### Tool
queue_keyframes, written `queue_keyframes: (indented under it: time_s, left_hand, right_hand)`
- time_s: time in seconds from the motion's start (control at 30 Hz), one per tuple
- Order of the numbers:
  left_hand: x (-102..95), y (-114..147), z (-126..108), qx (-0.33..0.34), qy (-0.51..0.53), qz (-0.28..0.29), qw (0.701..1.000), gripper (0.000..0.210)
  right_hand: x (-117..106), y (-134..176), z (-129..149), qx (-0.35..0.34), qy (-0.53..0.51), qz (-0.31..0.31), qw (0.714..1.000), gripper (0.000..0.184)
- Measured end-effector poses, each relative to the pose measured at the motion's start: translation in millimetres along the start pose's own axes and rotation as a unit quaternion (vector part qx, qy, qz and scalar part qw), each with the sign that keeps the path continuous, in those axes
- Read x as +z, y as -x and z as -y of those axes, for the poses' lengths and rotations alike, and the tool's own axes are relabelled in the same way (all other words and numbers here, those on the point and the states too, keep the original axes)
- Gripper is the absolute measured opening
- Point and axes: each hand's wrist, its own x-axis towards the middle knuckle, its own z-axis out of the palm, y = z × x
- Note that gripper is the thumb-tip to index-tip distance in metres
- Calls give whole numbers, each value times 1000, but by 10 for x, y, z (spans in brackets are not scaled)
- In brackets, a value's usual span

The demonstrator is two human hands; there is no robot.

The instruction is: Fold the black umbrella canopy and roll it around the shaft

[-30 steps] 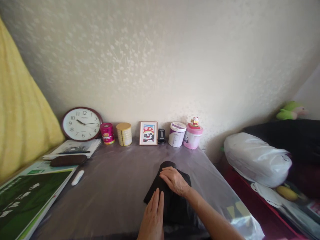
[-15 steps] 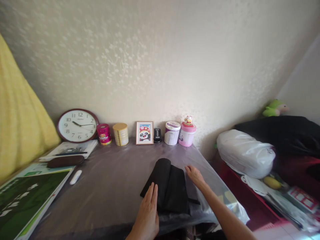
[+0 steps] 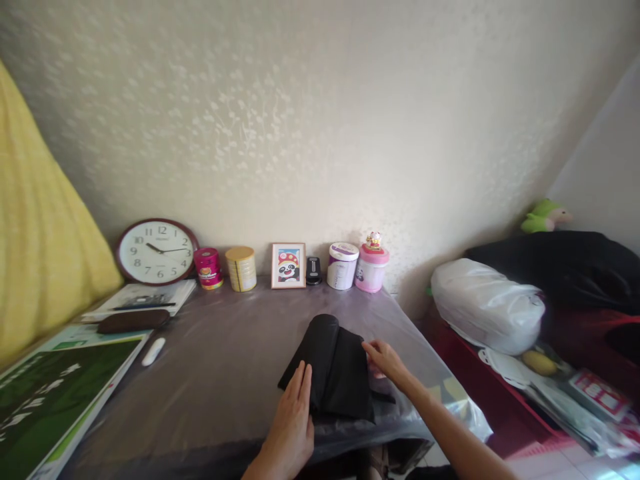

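Note:
A folded black cloth (image 3: 345, 380) lies near the front edge of the table, its left part rounded into a thick fold. From its lower right side a narrow black strap (image 3: 383, 398) sticks out. My left hand (image 3: 296, 407) rests on the left part of the cloth with the fingers stretched out side by side. At the cloth's upper right edge, my right hand (image 3: 384, 360) has thumb and fingertips closed on the fabric. The underside of the cloth is hidden.
Along the wall stand a round clock (image 3: 159, 252), a pink can (image 3: 208, 268), a yellow-lidded can (image 3: 241, 269), a panda picture frame (image 3: 289, 266) and two white tubs. A green book (image 3: 60, 387) and brown case (image 3: 133, 321) lie left. A white plastic bag (image 3: 487, 303) sits right, beyond the table.
My right hand has moved left and slightly down, from beside the cloth onto its right edge, and now pinches it. My left hand stays on the cloth.

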Motion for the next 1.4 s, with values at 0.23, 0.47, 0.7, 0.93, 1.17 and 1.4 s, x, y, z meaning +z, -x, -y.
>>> queue_keyframes:
  time_s: [0.23,0.47,0.7,0.93,1.17,1.4]
  left_hand:
    - [11,20,19,3,20,-1,1000,80]
    - [24,12,27,-3,43,-12,999,81]
    - [77,8,52,-6,74,-34,997,81]
    - [209,-9,75,-42,83,-48,994,86]
    - [95,-22,50,-30,15,-7,999,78]
    - [32,39,120,-35,-28,-5,999,67]
  right_hand:
    - [17,26,48,16,-47,21,999,23]
    - [35,201,183,-6,-168,86,982,31]
    - [149,186,452,-47,-261,93,960,23]
    - [403,126,834,-123,-336,110,927,28]
    - [723,-53,890,-106,-270,75,954,17]
    - [855,-96,953,-66,-147,105,981,21]
